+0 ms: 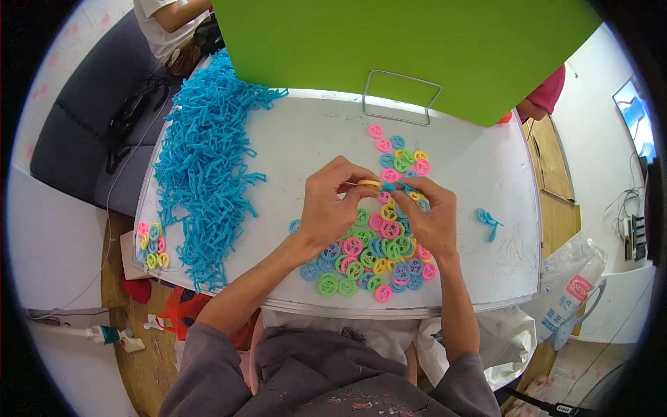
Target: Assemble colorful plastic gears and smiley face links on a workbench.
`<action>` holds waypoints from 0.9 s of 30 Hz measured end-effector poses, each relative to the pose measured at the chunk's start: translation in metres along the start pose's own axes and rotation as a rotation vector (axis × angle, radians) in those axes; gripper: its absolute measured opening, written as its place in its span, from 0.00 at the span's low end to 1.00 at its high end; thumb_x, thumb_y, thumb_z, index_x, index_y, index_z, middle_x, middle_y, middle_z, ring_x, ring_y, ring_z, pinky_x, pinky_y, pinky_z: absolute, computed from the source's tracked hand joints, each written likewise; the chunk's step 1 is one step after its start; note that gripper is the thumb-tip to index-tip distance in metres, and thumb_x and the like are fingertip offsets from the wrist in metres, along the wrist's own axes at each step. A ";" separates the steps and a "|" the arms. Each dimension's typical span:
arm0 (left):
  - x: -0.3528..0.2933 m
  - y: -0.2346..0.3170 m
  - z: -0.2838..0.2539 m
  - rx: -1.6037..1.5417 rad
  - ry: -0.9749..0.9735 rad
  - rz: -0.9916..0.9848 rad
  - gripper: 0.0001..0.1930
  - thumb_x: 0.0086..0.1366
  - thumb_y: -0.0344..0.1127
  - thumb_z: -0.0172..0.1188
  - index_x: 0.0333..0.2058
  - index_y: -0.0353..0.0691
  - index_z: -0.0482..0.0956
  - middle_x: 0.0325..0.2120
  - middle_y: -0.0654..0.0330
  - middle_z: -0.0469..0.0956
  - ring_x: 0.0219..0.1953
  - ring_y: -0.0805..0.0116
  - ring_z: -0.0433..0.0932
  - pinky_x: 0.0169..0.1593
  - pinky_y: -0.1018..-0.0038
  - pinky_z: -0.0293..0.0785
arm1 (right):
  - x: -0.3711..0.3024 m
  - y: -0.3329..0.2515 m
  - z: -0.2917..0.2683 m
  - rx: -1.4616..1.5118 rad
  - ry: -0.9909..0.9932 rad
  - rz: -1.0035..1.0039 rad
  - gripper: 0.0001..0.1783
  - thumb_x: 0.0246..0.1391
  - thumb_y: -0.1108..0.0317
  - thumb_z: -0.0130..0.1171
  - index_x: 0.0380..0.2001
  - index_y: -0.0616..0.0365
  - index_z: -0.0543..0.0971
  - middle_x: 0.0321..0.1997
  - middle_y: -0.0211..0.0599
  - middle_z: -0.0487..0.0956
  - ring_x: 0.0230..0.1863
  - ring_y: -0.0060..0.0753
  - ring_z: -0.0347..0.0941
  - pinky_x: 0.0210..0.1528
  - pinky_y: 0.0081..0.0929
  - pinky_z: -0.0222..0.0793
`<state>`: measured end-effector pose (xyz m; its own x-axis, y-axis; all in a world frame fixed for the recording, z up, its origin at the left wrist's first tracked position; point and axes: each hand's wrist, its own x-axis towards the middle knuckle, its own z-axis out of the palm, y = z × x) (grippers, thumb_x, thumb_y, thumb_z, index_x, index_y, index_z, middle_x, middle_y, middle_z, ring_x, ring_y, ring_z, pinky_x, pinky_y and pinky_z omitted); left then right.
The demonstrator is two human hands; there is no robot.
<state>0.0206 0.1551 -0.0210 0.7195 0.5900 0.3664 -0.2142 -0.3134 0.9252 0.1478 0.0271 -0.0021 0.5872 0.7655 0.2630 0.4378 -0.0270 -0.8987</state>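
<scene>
Over the middle of the white table (292, 139), my left hand (333, 201) pinches a small yellow plastic wheel (369, 184), seen nearly edge-on. My right hand (432, 215) grips a small blue plastic piece (388, 187) with thumb and forefinger. The two parts meet between my fingertips; whether they are joined I cannot tell. Beneath and around both hands lies a loose spread of spoked wheels (354, 248) in pink, green, yellow and blue. To the left is a long heap of blue plastic pieces (208, 153).
One blue piece (490, 222) lies apart at the right. Several wheels (152, 244) sit at the left corner. A green panel (403, 48) with a wire frame (401, 97) before it stands at the far edge. Two other people are partly visible behind; plastic bags (566, 285) lie beside the table.
</scene>
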 end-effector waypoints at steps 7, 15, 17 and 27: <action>0.006 0.004 -0.006 0.621 0.038 0.177 0.12 0.55 0.26 0.60 0.39 0.39 0.78 0.35 0.54 0.73 0.37 0.52 0.75 0.41 0.67 0.73 | -0.029 0.033 -0.058 -0.337 0.170 -0.177 0.06 0.52 0.77 0.57 0.35 0.66 0.78 0.41 0.40 0.80 0.43 0.25 0.73 0.46 0.23 0.68; 0.001 -0.029 -0.113 1.353 0.086 -0.205 0.07 0.50 0.21 0.53 0.29 0.37 0.75 0.29 0.51 0.74 0.34 0.52 0.74 0.35 0.60 0.71 | -0.057 0.094 -0.166 -0.554 0.196 0.242 0.10 0.57 0.68 0.56 0.37 0.65 0.78 0.42 0.41 0.79 0.43 0.27 0.72 0.43 0.23 0.67; 0.006 -0.030 -0.112 1.225 0.088 -0.283 0.06 0.50 0.20 0.52 0.26 0.36 0.74 0.28 0.52 0.74 0.34 0.52 0.76 0.35 0.60 0.71 | -0.058 0.102 -0.180 -0.531 0.208 0.374 0.11 0.57 0.67 0.56 0.38 0.64 0.78 0.42 0.41 0.79 0.43 0.27 0.72 0.43 0.23 0.67; 0.018 0.008 -0.053 -0.673 0.114 -0.440 0.05 0.64 0.31 0.57 0.38 0.37 0.74 0.28 0.66 0.75 0.31 0.77 0.75 0.33 0.80 0.75 | -0.014 0.004 -0.093 -0.545 0.205 -0.114 0.22 0.49 0.73 0.62 0.49 0.58 0.74 0.51 0.39 0.74 0.53 0.38 0.69 0.56 0.33 0.64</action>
<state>-0.0033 0.2023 -0.0017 0.7661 0.6389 -0.0704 -0.3051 0.4579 0.8350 0.2047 -0.0437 0.0234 0.6117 0.6444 0.4590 0.7607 -0.3197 -0.5649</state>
